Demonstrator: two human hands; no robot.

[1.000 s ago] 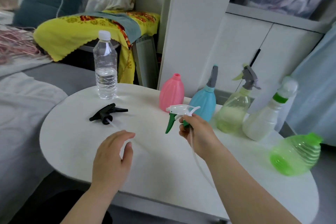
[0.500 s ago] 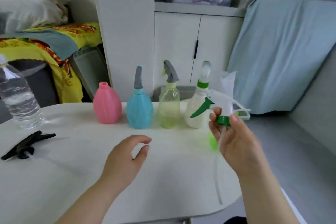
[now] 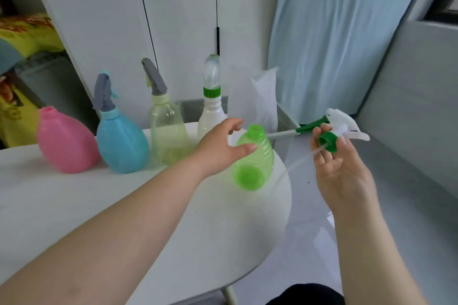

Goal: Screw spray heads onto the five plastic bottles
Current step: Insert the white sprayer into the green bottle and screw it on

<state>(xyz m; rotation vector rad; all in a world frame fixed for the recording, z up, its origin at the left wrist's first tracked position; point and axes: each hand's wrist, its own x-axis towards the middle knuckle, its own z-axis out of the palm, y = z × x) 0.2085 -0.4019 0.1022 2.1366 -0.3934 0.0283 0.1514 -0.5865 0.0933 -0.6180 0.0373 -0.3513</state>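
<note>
A green ribbed bottle (image 3: 255, 158) stands open-necked near the right edge of the white table (image 3: 124, 205). My left hand (image 3: 220, 146) reaches to its left side, fingers spread, thumb against its shoulder. My right hand (image 3: 339, 166) holds a white and green spray head (image 3: 334, 131) by its green collar, to the right of the bottle, its thin tube hanging down-left. In a row behind stand a pink bottle (image 3: 64, 143) without a head, a blue bottle (image 3: 121, 136) and a pale yellow bottle (image 3: 168, 131) with grey heads, and a white bottle (image 3: 212, 111) with a clear cap.
White cabinet doors (image 3: 210, 32) rise behind the table. A light blue cloth (image 3: 334, 32) hangs at the right. A grey bin with a plastic bag (image 3: 265, 96) stands behind the table's right end. Yellow bedding (image 3: 22, 34) lies at far left.
The view has swung right, so the water bottle and black spray head are out of frame. My left hand has reached forward to the green bottle. My right hand still holds the spray head.
</note>
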